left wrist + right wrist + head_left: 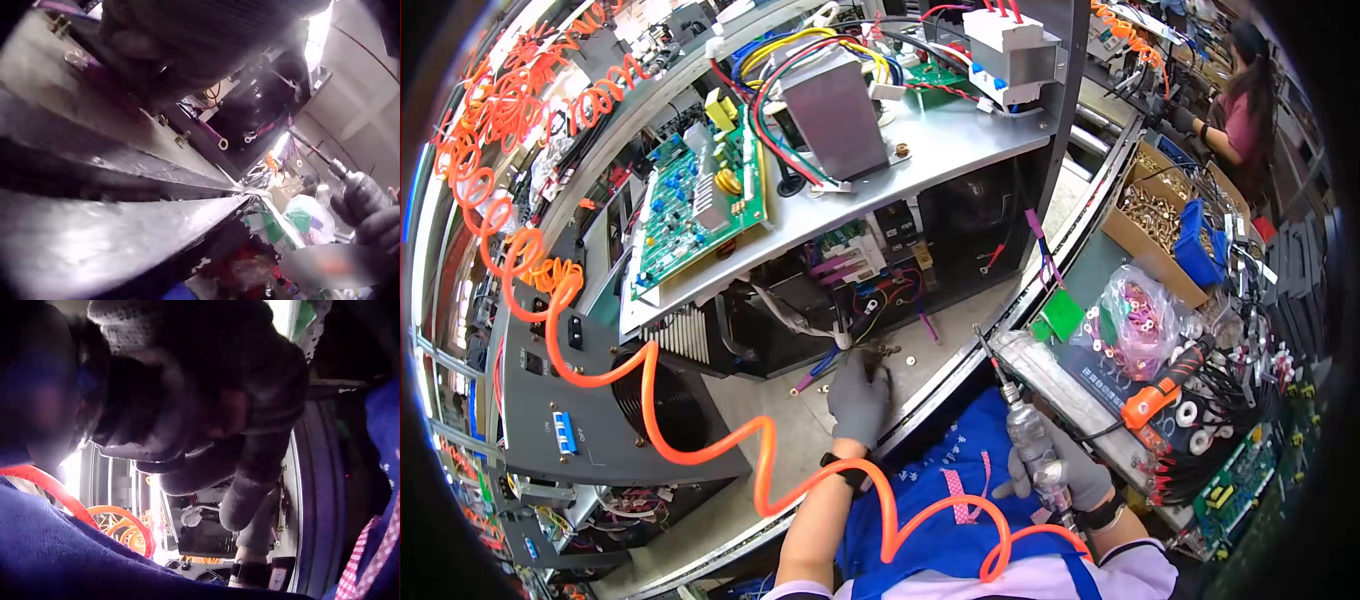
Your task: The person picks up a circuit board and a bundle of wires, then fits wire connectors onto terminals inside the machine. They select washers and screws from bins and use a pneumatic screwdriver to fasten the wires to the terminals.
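Observation:
My gloved left hand (860,402) reaches low over the bench ledge (940,375), its fingertips right beside small brass bolts (887,351). The glove hides what lies under the fingers; I cannot tell whether they pinch a bolt. In the left wrist view, brass bolts (182,139) and a purple-sleeved ring terminal (222,144) lie past this hand. My gloved right hand (1080,468) grips a clear-bodied power screwdriver (1032,440), its long bit pointing up and away toward the bench. In the right wrist view, the curled fingers (237,500) show, dark and close.
Ahead stands an open metal cabinet carrying a green circuit board (700,205) and a transformer (832,110). A coiled orange air hose (765,470) crosses in front of my left forearm. At right are a screw box (1155,215), a bag of terminals (1135,315) and an orange-handled tool (1165,390).

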### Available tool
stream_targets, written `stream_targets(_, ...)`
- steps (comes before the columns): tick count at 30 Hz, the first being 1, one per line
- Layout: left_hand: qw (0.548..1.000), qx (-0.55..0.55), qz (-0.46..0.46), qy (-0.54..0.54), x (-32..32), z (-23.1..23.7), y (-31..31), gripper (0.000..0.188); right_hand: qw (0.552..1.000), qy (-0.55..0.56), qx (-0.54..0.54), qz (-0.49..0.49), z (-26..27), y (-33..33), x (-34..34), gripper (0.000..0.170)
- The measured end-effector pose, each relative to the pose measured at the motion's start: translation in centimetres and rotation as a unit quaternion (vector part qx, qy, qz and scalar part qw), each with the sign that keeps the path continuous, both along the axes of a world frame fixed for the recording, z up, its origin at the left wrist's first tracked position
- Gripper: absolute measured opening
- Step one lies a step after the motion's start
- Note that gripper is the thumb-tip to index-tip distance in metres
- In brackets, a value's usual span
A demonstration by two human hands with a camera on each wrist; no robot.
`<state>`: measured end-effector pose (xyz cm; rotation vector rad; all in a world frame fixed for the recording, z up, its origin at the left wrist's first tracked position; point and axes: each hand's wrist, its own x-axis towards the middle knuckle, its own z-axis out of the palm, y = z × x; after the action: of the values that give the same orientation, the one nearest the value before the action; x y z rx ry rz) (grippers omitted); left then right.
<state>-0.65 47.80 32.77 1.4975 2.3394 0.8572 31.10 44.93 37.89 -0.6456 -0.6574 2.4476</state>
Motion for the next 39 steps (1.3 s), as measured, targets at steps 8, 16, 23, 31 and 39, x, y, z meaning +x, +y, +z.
stream_targets(8, 1.0, -0.013, 0.006, 0.001, -0.5, -1.1, 1.9, 0.029, 0.996, -0.055, 0.015, 0.062, 1.7, 1.5, -0.3, 0.105)
stream_targets(16, 0.999, 0.04, -0.004, -0.021, -1.3, -0.1, 0.5, 0.02, 0.99, -0.093, 0.075, 0.073, 1.7, 1.6, -1.3, 0.101)
stream_targets(23, 0.863, -0.008, 0.032, -0.504, 0.2, 7.7, -1.2, 0.021, 0.969, -0.112, 0.18, 0.126, 1.0, 1.0, -2.7, 0.09)
stream_targets(31, 0.72, 0.005, -0.044, -0.692, 0.9, 6.1, -0.2, 0.029, 0.951, -0.15, 0.237, 0.132, 0.9, 0.5, -3.2, 0.094)
stream_targets(39, 0.752, -0.011, -0.106, -0.65, 2.1, 6.3, 1.4, 0.024, 0.969, -0.109, 0.183, 0.129, 0.7, 1.1, -1.8, 0.093)
